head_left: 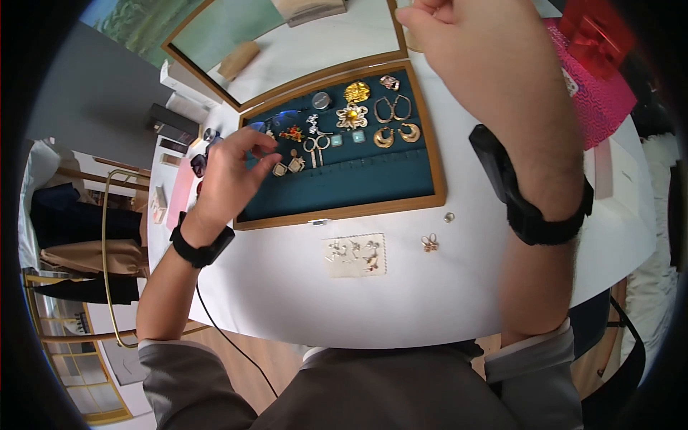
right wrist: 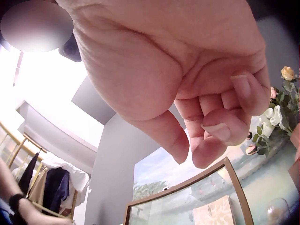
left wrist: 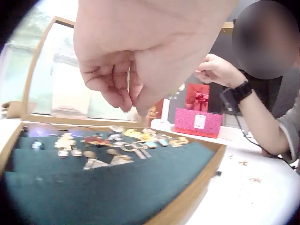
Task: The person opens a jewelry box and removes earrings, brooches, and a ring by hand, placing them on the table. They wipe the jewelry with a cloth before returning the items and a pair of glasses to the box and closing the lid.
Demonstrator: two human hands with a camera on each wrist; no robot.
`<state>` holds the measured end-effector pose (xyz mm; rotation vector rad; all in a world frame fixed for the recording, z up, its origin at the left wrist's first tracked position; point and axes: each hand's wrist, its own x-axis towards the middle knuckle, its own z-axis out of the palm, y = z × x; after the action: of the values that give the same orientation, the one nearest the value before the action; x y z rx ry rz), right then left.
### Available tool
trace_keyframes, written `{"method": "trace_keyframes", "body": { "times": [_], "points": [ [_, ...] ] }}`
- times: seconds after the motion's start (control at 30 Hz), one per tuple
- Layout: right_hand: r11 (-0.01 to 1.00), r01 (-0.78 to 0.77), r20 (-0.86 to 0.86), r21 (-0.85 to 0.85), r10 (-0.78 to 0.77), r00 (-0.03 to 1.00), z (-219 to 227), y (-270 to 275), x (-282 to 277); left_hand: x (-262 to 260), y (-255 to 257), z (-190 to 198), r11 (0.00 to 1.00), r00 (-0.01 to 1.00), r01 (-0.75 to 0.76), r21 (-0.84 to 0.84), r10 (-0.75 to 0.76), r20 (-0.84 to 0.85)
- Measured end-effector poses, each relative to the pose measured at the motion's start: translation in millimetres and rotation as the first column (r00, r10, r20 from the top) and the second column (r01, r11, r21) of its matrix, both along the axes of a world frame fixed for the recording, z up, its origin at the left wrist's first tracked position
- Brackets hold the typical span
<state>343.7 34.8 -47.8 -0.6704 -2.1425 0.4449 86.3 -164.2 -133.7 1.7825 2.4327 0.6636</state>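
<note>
A wooden-framed jewelry box point(head_left: 351, 188) with a dark green lining and raised glass lid lies on the white table. Over its left part is my left hand point(head_left: 233, 168), fingers loosely bent, thumb near the fingertips, beside the square earrings point(head_left: 280, 169); nothing shows in its grasp. My right hand point(right wrist: 178, 79) is raised near the lid's upper right corner, fingers loosely curled, thumb apart, with nothing visible held. Inside the box are a gold flower brooch point(head_left: 351, 117), gold hoops point(head_left: 383, 137), turquoise studs point(head_left: 358, 136) and several other pieces.
In front of the box lie a cream card point(head_left: 356, 265) with small earrings, a pair of earrings point(head_left: 429, 243) and a ring point(head_left: 448, 217). Sunglasses point(head_left: 198, 165) and small boxes stand left. A pink bag point(head_left: 609, 93) and red box point(head_left: 595, 36) are right.
</note>
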Motion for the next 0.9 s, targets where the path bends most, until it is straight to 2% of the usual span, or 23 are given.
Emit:
{"method": "trace_keyframes", "body": {
  "times": [0.03, 0.1, 0.13, 0.17, 0.2, 0.23, 0.3, 0.33, 0.4, 0.53, 0.57, 0.6, 0.63, 0.67, 0.7, 0.73, 0.8, 0.83, 0.9],
  "points": [
    [1.0, 0.005, 0.008, 0.004, -0.005, 1.0, 2.8, 6.0, 3.8, 14.7, 5.5, -1.3, 0.997, 0.997, 0.068, 0.043, -0.069, 0.029],
    [0.954, -0.093, 0.133, -0.285, 0.136, 0.982, 19.6, 16.3, 6.6, 49.9, 18.4, -1.4, 0.948, 0.95, 0.31, 0.066, -0.307, -0.048],
    [0.954, -0.093, 0.137, -0.283, 0.136, 0.981, 16.2, 12.4, 3.7, 70.2, 25.0, 4.0, 0.915, 0.909, 0.403, 0.001, -0.4, -0.117],
    [0.979, -0.005, 0.127, -0.202, 0.031, 0.991, 9.8, 5.4, -2.0, 83.3, 31.3, -0.1, 0.857, 0.847, 0.514, -0.044, -0.515, -0.133],
    [0.989, 0.087, 0.11, -0.121, -0.074, 0.991, 7.6, 0.6, -5.8, 98.9, 34.8, -5.7, 0.816, 0.794, 0.573, -0.074, -0.576, -0.195],
    [0.989, 0.088, 0.114, -0.119, -0.075, 0.991, 15.0, 2.2, -4.4, 113.9, 39.3, -8.5, 0.78, 0.754, 0.614, -0.119, -0.625, -0.203],
    [0.891, 0.044, 0.173, -0.453, 0.039, 0.984, 37.8, 7.6, 0.6, 140.7, 47.5, -17.3, 0.718, 0.698, 0.683, -0.134, -0.696, -0.169],
    [0.89, 0.048, 0.177, -0.453, 0.037, 0.984, 32.5, 10.1, 4.7, 151.1, 49.4, -21.1, 0.716, 0.697, 0.685, -0.132, -0.698, -0.166],
    [0.959, -0.13, 0.07, -0.251, 0.152, 0.986, 20.8, 14.4, 13.7, 166.2, 52.9, -27.4, 0.684, 0.675, 0.692, -0.23, -0.727, -0.13],
    [0.943, -0.11, 0.128, -0.314, 0.157, 0.979, 18.6, 21.5, 14.9, 174.5, 59.7, -37.2, 0.671, 0.667, 0.68, -0.296, -0.734, -0.128],
    [0.963, -0.094, -0.082, -0.253, 0.075, 0.994, 9.4, 18.1, 8.1, 175.0, 61.0, -39.2, 0.704, 0.692, 0.669, -0.236, -0.707, -0.147],
    [0.978, -0.062, -0.292, -0.197, 0.002, 0.956, 5.3, 16.2, 3.0, 175.8, 62.3, -40.0, 0.734, 0.716, 0.656, -0.175, -0.678, -0.163],
    [0.978, -0.061, -0.294, -0.199, 0.0, 0.956, 8.2, 19.7, -0.7, 175.8, 64.9, -39.8, 0.734, 0.716, 0.656, -0.177, -0.679, -0.162],
    [0.948, 0.078, -0.101, -0.31, -0.114, 0.988, 23.4, 19.6, -7.4, 175.1, 69.6, -38.8, 0.757, 0.735, 0.634, -0.158, -0.653, -0.18],
    [0.894, 0.225, 0.104, -0.388, -0.201, 0.974, 34.9, 19.7, -10.5, 173.7, 74.1, -38.0, 0.782, 0.757, 0.607, -0.139, -0.623, -0.199],
    [0.895, 0.215, 0.097, -0.391, -0.192, 0.977, 40.1, 17.7, -5.5, 173.2, 79.3, -39.8, 0.779, 0.751, 0.617, -0.117, -0.626, -0.209],
    [0.925, 0.05, 0.237, -0.377, 0.044, 0.971, 43.7, 14.7, 10.3, 174.3, 86.7, -41.9, 0.765, 0.731, 0.629, -0.139, -0.643, -0.227],
    [0.924, 0.031, 0.221, -0.38, 0.058, 0.973, 36.3, 19.1, 12.6, 175.4, 89.1, -43.6, 0.742, 0.705, 0.651, -0.158, -0.668, -0.238],
    [0.912, -0.154, -0.073, -0.38, 0.136, 0.988, 17.8, 21.0, 8.2, 178.8, 91.5, -48.7, 0.749, 0.695, 0.638, -0.178, -0.66, -0.285]
  ]
}}
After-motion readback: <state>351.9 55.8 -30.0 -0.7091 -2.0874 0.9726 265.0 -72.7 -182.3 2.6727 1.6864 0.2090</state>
